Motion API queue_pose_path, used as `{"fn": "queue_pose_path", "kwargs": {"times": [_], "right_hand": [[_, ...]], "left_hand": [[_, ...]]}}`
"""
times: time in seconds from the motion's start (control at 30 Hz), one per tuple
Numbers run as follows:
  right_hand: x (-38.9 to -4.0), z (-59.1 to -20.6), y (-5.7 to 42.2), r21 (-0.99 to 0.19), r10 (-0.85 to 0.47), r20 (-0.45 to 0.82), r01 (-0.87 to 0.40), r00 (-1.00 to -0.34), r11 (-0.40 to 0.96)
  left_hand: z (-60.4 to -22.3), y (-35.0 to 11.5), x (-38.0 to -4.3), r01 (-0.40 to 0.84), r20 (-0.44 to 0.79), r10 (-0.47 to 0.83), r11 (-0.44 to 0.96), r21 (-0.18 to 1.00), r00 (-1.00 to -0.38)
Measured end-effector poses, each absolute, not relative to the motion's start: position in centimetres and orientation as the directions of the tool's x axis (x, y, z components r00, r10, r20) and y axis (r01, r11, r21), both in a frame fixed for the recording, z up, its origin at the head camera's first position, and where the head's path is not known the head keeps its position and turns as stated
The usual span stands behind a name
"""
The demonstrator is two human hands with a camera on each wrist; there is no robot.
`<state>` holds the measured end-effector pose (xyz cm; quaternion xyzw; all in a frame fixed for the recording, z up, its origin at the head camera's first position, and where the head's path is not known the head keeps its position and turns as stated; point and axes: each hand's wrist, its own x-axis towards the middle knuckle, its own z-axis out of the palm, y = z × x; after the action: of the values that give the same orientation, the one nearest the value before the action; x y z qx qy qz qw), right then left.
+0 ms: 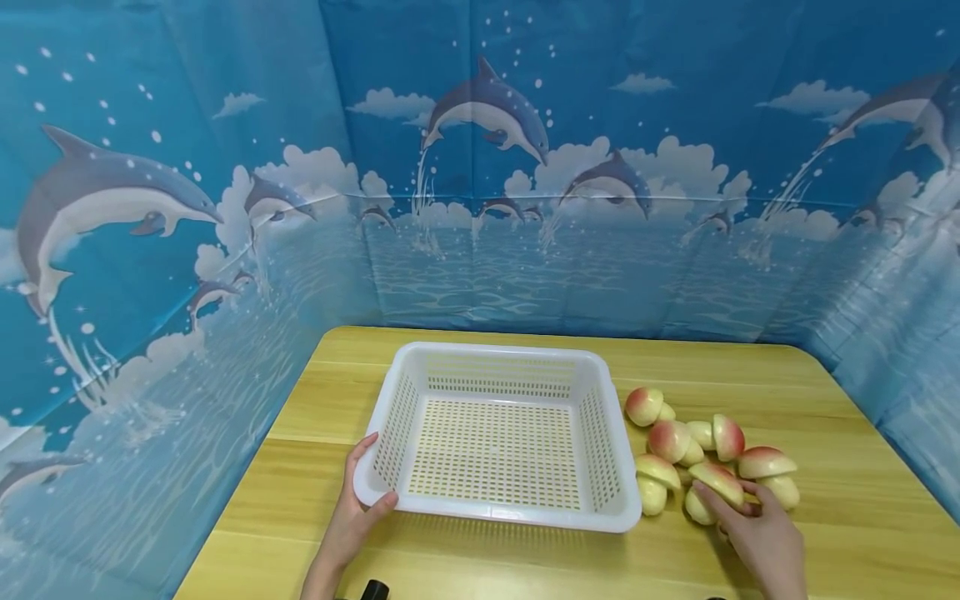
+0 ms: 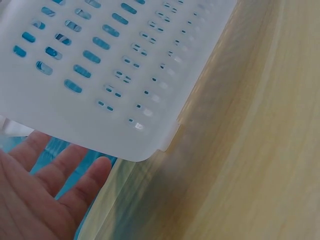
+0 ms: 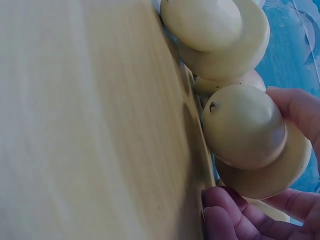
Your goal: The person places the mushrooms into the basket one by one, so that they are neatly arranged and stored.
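Note:
A white plastic basket (image 1: 491, 522) with slotted walls stands on the table. At its near left corner is my left hand (image 1: 355, 514), the thumb by the front rim and the fingers along the left side. In the left wrist view, the fingers (image 2: 55, 175) of that hand look straight and spread beside the basket wall. My right hand (image 1: 765, 533) pinches a toy mushroom (image 1: 717, 483) by its red-yellow cap, thumb on one side and fingers on the other. Its round pale base (image 3: 245, 127) shows low over the table in the right wrist view.
Several more toy mushrooms (image 1: 670, 440) lie in a cluster to the right of the basket, close around my right hand. The wooden table (image 1: 862, 517) has rounded far corners. A blue dolphin-print curtain (image 1: 480, 275) borders it at the back and sides.

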<state>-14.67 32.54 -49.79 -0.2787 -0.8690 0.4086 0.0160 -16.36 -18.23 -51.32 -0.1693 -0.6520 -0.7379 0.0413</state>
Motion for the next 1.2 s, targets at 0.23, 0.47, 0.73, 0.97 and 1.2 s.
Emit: {"fn": "queue_pose_path", "kwargs": {"times": [0.23, 0.47, 0.73, 0.97, 1.2], "right_hand": [[-14.3, -49.5, 32.5, -0.728, 0.501, -0.167, 0.449, -0.849, 0.518], [-14.2, -49.2, 32.5, -0.738, 0.496, -0.181, 0.450, -0.849, 0.503], [-14.5, -49.2, 32.6, -0.738, 0.499, -0.159, 0.438, -0.852, 0.513], [-14.3, -48.7, 32.4, -0.765, 0.519, -0.106, 0.403, -0.848, 0.502], [-14.8, -47.7, 32.3, -0.776, 0.508, -0.110, 0.393, -0.854, 0.493]], "left_hand": [[-51.2, -18.2, -16.3, 0.250, 0.271, 0.155, -0.142, 0.958, -0.950], [-51.3, -18.2, -16.1, 0.251, 0.274, 0.163, -0.149, 0.956, -0.948], [-51.2, -18.2, -16.1, 0.251, 0.272, 0.162, -0.139, 0.958, -0.948], [-51.1, -18.3, -16.1, 0.264, 0.283, 0.168, -0.128, 0.956, -0.944], [-51.2, -18.3, -16.1, 0.261, 0.279, 0.170, -0.121, 0.958, -0.945]]}}
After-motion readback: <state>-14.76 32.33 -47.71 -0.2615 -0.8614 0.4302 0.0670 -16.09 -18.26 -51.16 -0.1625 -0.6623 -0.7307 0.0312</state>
